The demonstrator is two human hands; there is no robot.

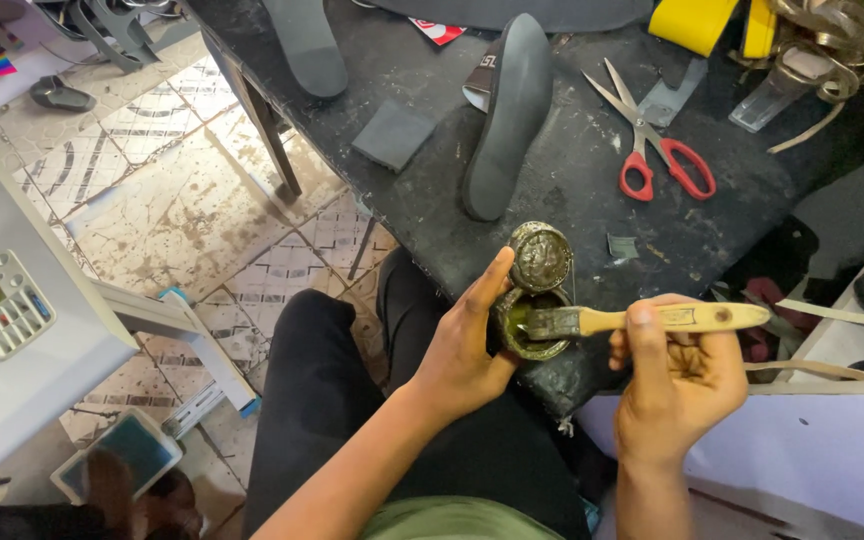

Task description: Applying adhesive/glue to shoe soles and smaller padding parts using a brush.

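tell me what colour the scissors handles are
Red, on the scissors lying on the dark table; head view.

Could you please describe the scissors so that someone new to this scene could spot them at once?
On the dark worktable, look toward the right, beyond the upturned black shoe sole. The red-handled metal scissors lie there open, blades pointing away; their red loops are the only red thing on that part of the table.

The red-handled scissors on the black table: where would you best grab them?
Judging by how the scissors lie flat and part open, I would come from above at the pivot where the blades cross, or at the red loops toward the table's near edge. The blade tips point away, toward the far side, so that end is best avoided.
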